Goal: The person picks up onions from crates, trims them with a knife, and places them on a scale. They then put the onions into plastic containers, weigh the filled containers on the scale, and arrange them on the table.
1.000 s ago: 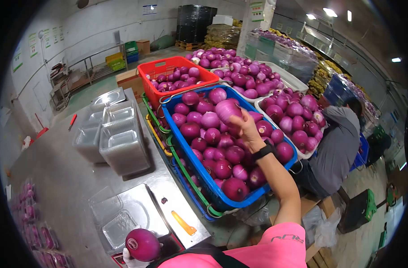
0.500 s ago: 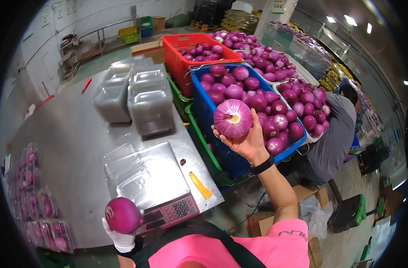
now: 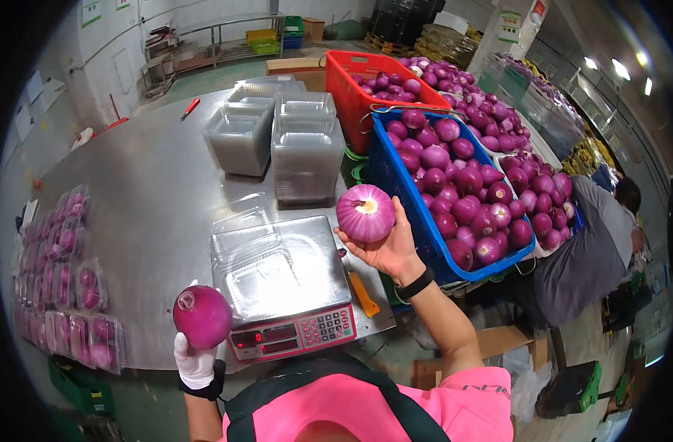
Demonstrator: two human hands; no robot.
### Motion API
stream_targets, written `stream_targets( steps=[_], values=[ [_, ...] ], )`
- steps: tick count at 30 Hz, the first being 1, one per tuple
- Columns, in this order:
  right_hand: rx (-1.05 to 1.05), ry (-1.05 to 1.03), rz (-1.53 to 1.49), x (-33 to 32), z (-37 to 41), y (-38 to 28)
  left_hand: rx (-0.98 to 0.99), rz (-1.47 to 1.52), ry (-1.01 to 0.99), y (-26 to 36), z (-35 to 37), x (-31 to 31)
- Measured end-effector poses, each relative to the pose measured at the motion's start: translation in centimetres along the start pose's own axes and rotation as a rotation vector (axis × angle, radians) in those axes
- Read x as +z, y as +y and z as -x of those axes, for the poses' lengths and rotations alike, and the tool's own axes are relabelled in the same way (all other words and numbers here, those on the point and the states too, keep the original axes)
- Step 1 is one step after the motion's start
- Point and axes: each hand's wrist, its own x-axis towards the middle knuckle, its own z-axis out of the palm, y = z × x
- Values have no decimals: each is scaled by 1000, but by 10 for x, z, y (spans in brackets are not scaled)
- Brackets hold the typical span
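Observation:
My left hand (image 3: 195, 364), in a white glove, is closed around a smooth red onion (image 3: 202, 318) in front of the scale's left corner. Bare and wearing a black wristband, my right hand (image 3: 392, 254) holds up a second red onion (image 3: 365, 213), its pale root end facing me. Between the hands stands a digital scale (image 3: 325, 324) with a metal plate and a red display. Clear plastic (image 3: 259, 274) appears on or reflected in the plate. A yellow-handled knife or cutter (image 3: 363, 295) lies right of the scale.
Stacked clear plastic trays (image 3: 307, 158) stand behind the scale. Packed onions (image 3: 89, 287) line the table's left side. A blue crate (image 3: 395, 188) and a red crate (image 3: 344, 96) of onions stand to the right. A person in grey (image 3: 591, 250) bends beside them.
The view has turned, so the table and crates sit further right. My right hand with its onion has come from over the blue crate toward the scale. My left still holds its onion.

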Motion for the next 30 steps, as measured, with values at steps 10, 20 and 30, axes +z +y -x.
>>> stream_targets(
  steps=[10, 20, 30],
  values=[
    [-335, 47, 745, 4, -49, 75, 328, -1490, -25, 13, -63, 44],
    [-890, 266, 2265, -6, -73, 157, 169, -1811, -96, -29, -59, 19],
    [-397, 314, 1393, -85, -44, 106, -26, -292, 284, -2, -132, -28]
  ],
)
